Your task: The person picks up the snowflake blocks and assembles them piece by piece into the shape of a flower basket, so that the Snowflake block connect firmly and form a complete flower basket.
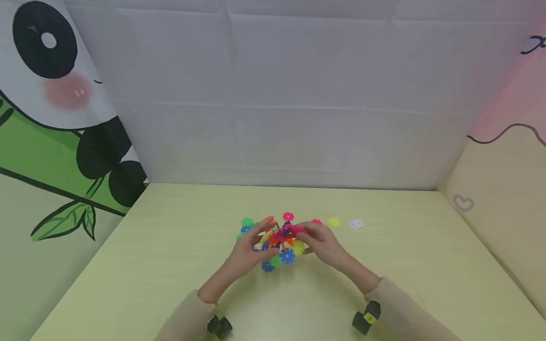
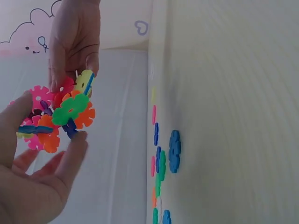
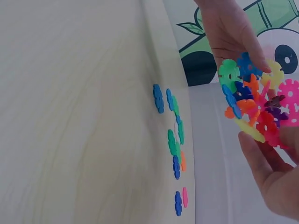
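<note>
A many-coloured cluster of interlocking plastic snowflake discs [image 1: 285, 233] is held up off the table between both hands. My left hand [image 1: 247, 253] grips it from the left, its thumb below and fingers above. From the right, my right hand [image 1: 323, 244] pinches the red and pink discs at the cluster's edge. Green, orange and pink discs [image 2: 70, 109] face the left wrist camera. The right wrist view shows blue, yellow, red and purple discs [image 3: 268, 119] slotted together at angles. Fingers partly hide the cluster in every view.
Loose snowflake discs lie flat on the table [image 1: 141, 289] behind and below the hands: a green disc [image 1: 247, 221], a pink disc [image 1: 288, 216], a yellow disc [image 1: 334, 222], a white disc [image 1: 356, 224] and several others. Printed cloth walls enclose the table's back and sides.
</note>
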`<state>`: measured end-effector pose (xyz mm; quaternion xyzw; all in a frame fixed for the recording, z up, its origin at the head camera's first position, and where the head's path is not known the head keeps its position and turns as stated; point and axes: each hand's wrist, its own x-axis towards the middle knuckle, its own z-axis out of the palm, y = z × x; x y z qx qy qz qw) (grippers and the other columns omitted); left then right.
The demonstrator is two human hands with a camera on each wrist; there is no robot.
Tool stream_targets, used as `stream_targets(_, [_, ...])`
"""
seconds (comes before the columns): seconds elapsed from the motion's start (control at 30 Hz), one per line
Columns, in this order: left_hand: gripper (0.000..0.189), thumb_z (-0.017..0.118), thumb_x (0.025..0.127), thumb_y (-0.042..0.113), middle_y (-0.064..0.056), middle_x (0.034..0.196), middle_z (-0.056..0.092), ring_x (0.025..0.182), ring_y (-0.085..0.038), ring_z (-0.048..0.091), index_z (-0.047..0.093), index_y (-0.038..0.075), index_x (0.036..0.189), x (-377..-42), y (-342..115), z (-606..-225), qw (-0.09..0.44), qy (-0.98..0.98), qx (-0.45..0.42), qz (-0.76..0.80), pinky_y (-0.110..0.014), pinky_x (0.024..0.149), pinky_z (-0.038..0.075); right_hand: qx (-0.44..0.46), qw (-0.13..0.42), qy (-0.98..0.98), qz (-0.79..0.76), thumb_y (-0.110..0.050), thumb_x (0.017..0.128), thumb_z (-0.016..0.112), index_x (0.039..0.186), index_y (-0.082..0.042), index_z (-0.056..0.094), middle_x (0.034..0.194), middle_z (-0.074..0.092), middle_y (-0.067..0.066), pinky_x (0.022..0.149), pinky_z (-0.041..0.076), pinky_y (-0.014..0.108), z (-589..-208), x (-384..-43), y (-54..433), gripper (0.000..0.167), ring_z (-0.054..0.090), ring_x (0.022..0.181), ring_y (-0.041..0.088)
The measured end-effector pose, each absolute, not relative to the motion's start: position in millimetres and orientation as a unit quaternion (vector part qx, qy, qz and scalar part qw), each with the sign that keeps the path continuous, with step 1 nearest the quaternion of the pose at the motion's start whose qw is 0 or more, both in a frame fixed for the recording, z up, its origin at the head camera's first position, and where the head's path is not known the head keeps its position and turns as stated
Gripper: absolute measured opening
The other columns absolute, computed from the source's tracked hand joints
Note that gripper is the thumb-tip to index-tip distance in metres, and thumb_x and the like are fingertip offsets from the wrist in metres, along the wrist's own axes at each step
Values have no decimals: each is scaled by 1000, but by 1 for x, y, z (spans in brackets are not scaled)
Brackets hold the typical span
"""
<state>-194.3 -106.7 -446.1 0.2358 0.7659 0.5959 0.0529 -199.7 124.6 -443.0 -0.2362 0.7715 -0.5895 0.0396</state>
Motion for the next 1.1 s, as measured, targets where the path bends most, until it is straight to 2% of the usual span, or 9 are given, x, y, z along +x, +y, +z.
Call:
stream_targets(0.13, [62, 62, 94, 22, -22, 145, 34, 119, -44, 46, 33, 10, 148, -191, -105, -440, 107, 754, 187, 621, -42, 79, 54, -226, -1, 774, -592, -6, 97, 55, 118, 6, 61, 108, 63, 18, 66, 56, 33, -444, -199, 125, 25, 62, 93, 34])
stream_targets(0.23, [57, 53, 99, 29, -25, 144, 31, 123, -45, 42, 32, 8, 148, -189, -102, -436, 146, 735, 177, 638, -48, 75, 54, -234, -23, 776, -585, -5, 96, 56, 116, 4, 63, 105, 64, 16, 66, 56, 32, -444, -200, 125, 23, 63, 91, 31])
stream_targets(0.3, [56, 51, 100, 31, -24, 143, 33, 125, -43, 40, 33, 9, 148, -189, -100, -435, 155, 727, 180, 644, -48, 75, 54, -244, -28, 776, -582, -5, 95, 57, 116, 4, 63, 103, 65, 14, 68, 56, 33, -445, -201, 126, 23, 63, 90, 30])
stream_targets(0.53, [54, 56, 97, 24, -18, 139, 40, 116, -39, 52, 37, 10, 146, -194, -96, -437, 124, 725, 191, 650, -41, 80, 54, -262, -5, 769, -583, -10, 95, 59, 124, 2, 58, 118, 61, 15, 82, 52, 32, -442, -203, 130, 32, 59, 104, 29])
stream_targets(0.67, [57, 62, 94, 19, -16, 140, 41, 118, -39, 49, 39, 8, 145, -194, -96, -436, 102, 738, 201, 636, -40, 82, 53, -256, 8, 769, -586, -14, 95, 61, 130, 2, 53, 123, 57, 16, 83, 51, 30, -439, -202, 131, 40, 54, 111, 31])
stream_targets(0.83, [61, 67, 90, 18, -14, 144, 39, 123, -44, 41, 40, 9, 144, -193, -99, -436, 84, 763, 203, 608, -41, 87, 50, -266, 19, 767, -584, -11, 90, 67, 135, 4, 48, 123, 56, 18, 83, 52, 30, -439, -202, 134, 52, 53, 110, 33])
stream_targets(1.1, [57, 68, 89, 18, -15, 141, 42, 123, -41, 44, 46, 7, 140, -194, -97, -436, 81, 775, 196, 596, -47, 91, 47, -281, 6, 766, -579, -10, 84, 74, 135, 0, 51, 130, 55, 16, 89, 49, 37, -439, -200, 135, 57, 53, 115, 32])
